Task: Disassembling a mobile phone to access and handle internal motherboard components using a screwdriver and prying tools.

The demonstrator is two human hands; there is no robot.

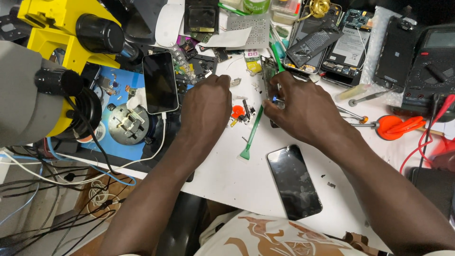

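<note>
My left hand (206, 106) rests knuckles-up on the white bench, fingers curled near a small metal part (235, 82); what it grips is hidden. My right hand (303, 111) pinches a thin tool with a blue tip (276, 100) against an opened phone frame (268, 71) standing on its edge. Between the hands lie small loose parts, an orange piece (237, 112) and a green plastic pry tool (252, 134). A dark phone (294, 181) lies face up near my right forearm.
A yellow microscope (66, 33) stands at left over a blue mat (121, 142), where a black phone (160, 83) lies plugged into a white cable. Opened phones and a battery (315, 42) crowd the back. A multimeter (433, 71), red leads and an orange-handled screwdriver (393, 124) sit right.
</note>
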